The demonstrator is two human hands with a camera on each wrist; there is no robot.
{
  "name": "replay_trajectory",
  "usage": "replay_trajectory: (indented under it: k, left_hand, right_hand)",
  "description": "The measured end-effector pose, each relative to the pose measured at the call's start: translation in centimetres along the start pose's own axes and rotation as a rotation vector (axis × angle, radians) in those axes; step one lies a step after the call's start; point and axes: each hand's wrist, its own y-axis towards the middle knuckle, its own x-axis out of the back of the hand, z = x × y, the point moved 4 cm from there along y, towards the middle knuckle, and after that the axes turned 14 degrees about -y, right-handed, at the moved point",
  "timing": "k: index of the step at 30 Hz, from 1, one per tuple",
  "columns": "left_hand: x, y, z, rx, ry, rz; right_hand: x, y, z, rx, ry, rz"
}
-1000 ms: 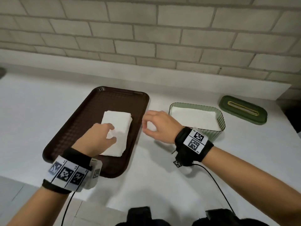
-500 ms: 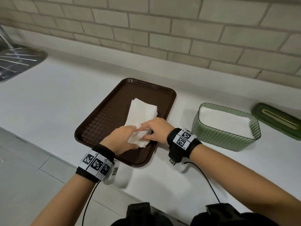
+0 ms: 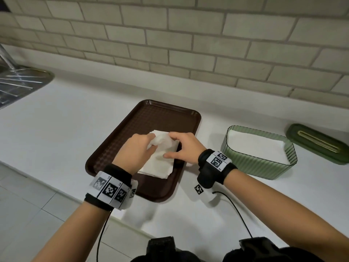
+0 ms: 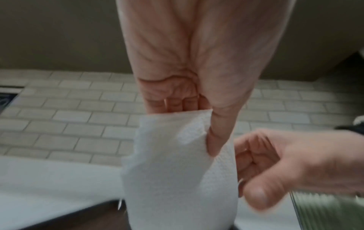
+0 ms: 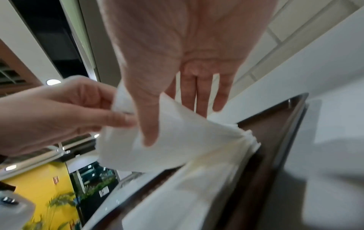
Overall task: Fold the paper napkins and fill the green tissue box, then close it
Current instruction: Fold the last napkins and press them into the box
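A stack of white napkins (image 3: pixel 158 165) lies on a brown tray (image 3: pixel 151 114). My left hand (image 3: pixel 152 141) pinches the top napkin (image 3: pixel 162 140) between thumb and fingers, and the sheet is lifted and curled off the stack. The left wrist view shows this pinch on the napkin (image 4: pixel 173 163). My right hand (image 3: pixel 168 145) holds the same napkin from the right, its thumb lying on the sheet (image 5: pixel 177 147) and its fingers behind it. Right of the tray stands the open green tissue box (image 3: pixel 258 163) with flat napkins (image 3: pixel 256 146) inside. Its green lid (image 3: pixel 317 142) lies further right.
A metal sink (image 3: pixel 18 82) sits at the far left of the white counter (image 3: pixel 75 125). A brick wall (image 3: pixel 170 44) runs behind. The counter's front edge (image 3: pixel 47 184) passes just below the tray. A black cable (image 3: pixel 239 214) trails from my right wrist.
My right hand has moved left from beside the box onto the napkin stack. Both hands now hold the top napkin, which has risen off the stack.
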Motion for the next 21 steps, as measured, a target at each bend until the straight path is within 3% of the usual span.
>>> replay_trajectory:
  k: [3,6,9,14,16,19,21]
  left_hand:
    - [3.5,-1.1,-3.5,-0.138,-0.098,-0.139]
    - [5.5,-2.6,-6.2,-0.186,-0.468,-0.220]
    - [3.4,-2.3,-6.6,-0.078,-0.863,-0.078]
    - [-6.0,-2.2,-6.8,0.227,-1.325,0.232]
    - [-9.3,-2.6,-7.5,0.241,-1.318,0.334]
    - [-11.7,-2.6,-9.2,0.058,-1.077,0.350]
    - [-12.6,-2.8,-10.7,-0.051,-1.073,0.337]
  right_hand:
    - [3.3,-1.7,0.6,-0.029,0.069,-0.186]
    - [5.9,-5.3,0.4,-0.106,0.251,-0.270]
    - [6.9,-10.5,-1.3,-0.224,0.479,-0.291]
    - [4.6,-18.8,-4.6,-0.479,0.950,-0.303]
    - [3.8,-21.4,-5.6,-0.530,0.938,-0.326]
    - [3.9,-24.1,-6.9,-0.568,0.809,-0.411]
    - [4.5,-25.4,-7.4,-0.561,0.716,-0.505]
